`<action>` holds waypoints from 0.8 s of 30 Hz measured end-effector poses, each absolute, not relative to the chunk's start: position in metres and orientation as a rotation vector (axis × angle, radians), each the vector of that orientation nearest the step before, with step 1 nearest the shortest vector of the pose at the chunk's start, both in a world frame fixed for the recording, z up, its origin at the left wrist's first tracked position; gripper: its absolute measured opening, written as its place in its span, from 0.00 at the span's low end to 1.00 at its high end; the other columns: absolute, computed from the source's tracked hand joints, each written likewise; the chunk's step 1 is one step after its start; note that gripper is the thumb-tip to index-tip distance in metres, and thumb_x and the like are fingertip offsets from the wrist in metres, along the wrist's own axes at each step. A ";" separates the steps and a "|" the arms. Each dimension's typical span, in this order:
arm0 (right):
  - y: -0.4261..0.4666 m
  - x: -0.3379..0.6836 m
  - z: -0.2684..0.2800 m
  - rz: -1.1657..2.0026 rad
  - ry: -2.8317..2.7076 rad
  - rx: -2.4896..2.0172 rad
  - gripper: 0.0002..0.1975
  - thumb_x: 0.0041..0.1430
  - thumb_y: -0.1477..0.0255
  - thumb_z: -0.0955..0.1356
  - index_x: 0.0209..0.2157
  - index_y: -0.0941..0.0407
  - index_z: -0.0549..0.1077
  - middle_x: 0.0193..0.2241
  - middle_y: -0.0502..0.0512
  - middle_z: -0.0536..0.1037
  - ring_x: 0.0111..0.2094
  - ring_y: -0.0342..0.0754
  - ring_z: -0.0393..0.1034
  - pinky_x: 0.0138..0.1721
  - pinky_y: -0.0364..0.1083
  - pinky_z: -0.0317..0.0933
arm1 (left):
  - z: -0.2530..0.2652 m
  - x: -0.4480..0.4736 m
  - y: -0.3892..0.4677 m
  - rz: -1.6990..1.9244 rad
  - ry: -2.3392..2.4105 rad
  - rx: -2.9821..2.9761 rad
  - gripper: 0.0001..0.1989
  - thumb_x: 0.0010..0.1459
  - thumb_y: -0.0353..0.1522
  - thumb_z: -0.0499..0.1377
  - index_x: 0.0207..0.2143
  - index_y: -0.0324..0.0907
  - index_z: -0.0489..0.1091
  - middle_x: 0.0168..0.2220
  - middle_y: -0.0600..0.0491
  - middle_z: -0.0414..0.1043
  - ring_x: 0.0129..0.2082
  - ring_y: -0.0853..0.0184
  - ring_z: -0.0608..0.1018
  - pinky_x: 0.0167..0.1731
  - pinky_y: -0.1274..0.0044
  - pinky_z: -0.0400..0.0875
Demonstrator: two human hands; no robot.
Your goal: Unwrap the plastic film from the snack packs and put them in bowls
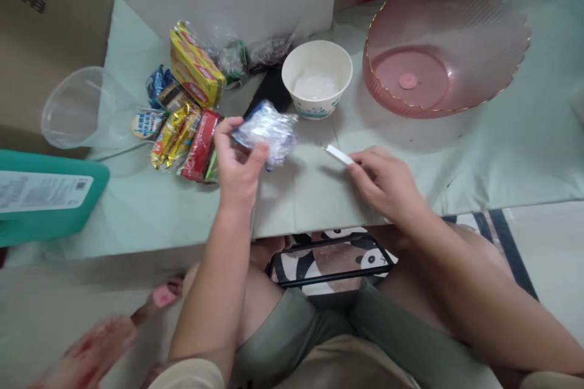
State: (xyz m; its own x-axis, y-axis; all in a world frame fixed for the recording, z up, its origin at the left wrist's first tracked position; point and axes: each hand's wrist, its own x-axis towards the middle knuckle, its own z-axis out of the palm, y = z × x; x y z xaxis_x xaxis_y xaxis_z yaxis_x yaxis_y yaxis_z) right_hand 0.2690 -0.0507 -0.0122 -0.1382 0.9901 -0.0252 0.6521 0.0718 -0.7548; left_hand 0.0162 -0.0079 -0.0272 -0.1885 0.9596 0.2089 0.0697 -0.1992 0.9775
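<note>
On the table (298, 206), beyond my left hand (239, 167) and right hand (383, 179), the cup (316, 108) stands between packaged snacks (185, 124) at left and the bowl (474, 55) at right.

Silver-and-blue packet (272, 129): crinkled, held, slightly blurred. White tool (338, 155): slim, held obliquely, thin tip towards packet.

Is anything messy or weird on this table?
I see no spill. The snacks lie in a jumbled heap, and the clear cup seems to lean left, maybe just the camera's angle. The shiny packet in the left hand looks wrinkled, but it's blurry.
</note>
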 end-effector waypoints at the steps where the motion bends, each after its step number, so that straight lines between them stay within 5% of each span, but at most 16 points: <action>1: -0.046 0.276 -0.014 0.673 -1.893 -1.698 0.14 0.65 0.63 0.64 0.42 0.54 0.79 0.37 0.60 0.78 0.36 0.53 0.73 0.37 0.50 0.64 | -0.029 0.021 -0.011 1.428 1.348 1.328 0.32 0.49 0.52 0.70 0.49 0.52 0.61 0.40 0.54 0.66 0.35 0.67 0.72 0.33 0.75 0.67; 7: -0.026 0.304 -0.029 0.267 -1.900 -1.963 0.15 0.63 0.66 0.65 0.47 0.53 0.79 0.42 0.63 0.77 0.42 0.59 0.73 0.42 0.55 0.65 | -0.033 0.036 -0.022 1.169 1.766 1.563 0.19 0.55 0.49 0.67 0.38 0.47 0.68 0.34 0.54 0.66 0.34 0.64 0.71 0.40 0.71 0.68; 13: -0.029 0.281 -0.024 0.163 -1.905 -1.741 0.14 0.63 0.69 0.65 0.47 0.54 0.77 0.44 0.64 0.76 0.49 0.61 0.71 0.51 0.59 0.64 | -0.024 0.021 -0.018 1.091 1.536 1.896 0.26 0.44 0.44 0.73 0.44 0.45 0.72 0.49 0.47 0.69 0.52 0.55 0.72 0.55 0.65 0.70; 18: -0.041 0.250 -0.030 0.446 -2.036 -1.336 0.12 0.63 0.69 0.64 0.46 0.53 0.75 0.43 0.62 0.77 0.47 0.57 0.72 0.51 0.57 0.66 | -0.025 0.024 -0.023 1.095 1.618 1.636 0.09 0.56 0.39 0.65 0.35 0.44 0.73 0.35 0.53 0.74 0.34 0.66 0.75 0.35 0.74 0.71; 24: -0.045 0.240 -0.039 0.632 -1.959 -1.143 0.27 0.60 0.62 0.69 0.59 0.56 0.67 0.59 0.68 0.72 0.61 0.59 0.66 0.61 0.60 0.62 | -0.021 0.036 -0.023 1.129 1.376 1.090 0.12 0.57 0.41 0.63 0.28 0.44 0.67 0.24 0.56 0.70 0.23 0.69 0.72 0.24 0.78 0.69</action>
State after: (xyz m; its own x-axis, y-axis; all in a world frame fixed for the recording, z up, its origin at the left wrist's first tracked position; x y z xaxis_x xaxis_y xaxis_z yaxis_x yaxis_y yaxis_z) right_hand 0.2402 -0.0454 -0.0392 -0.3036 0.8793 0.3669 0.4991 0.4748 -0.7249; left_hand 0.0361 -0.0232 -0.0209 -0.0860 0.9847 -0.1515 0.0438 0.1556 0.9868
